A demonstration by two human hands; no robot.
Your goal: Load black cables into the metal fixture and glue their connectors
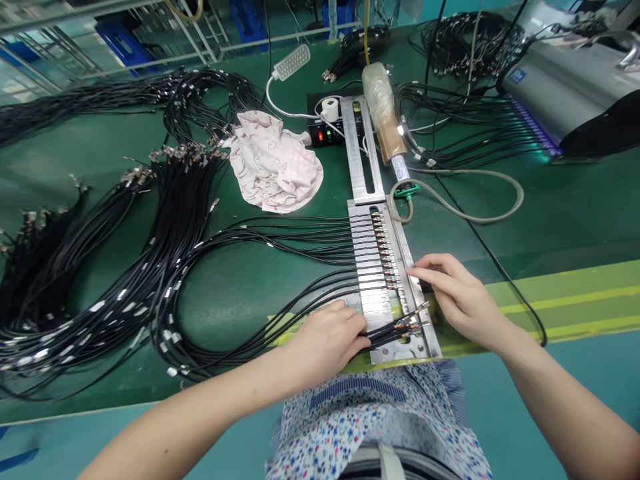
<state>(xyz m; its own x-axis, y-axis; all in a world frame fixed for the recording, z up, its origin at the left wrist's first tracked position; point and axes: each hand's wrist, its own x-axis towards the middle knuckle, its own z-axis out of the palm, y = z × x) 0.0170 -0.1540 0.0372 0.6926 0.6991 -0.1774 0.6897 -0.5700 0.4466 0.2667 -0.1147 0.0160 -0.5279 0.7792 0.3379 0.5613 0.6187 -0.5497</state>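
Observation:
My left hand is closed around a bundle of black cables, whose bare connector ends stick out to its right over the near end of a slotted metal fixture. Several more black cables lie side by side in the fixture's slots, their small metal terminals lined up along its right part. At the fixture's right edge, my right hand has its fingers stretched out, with a fingertip at the metal bar. Nothing shows in the right hand.
Large bundles of black cables cover the left side of the green table. Behind the fixture are a pink patterned cloth, a black control box, a small lamp and a wrapped tool. A grey machine stands at far right.

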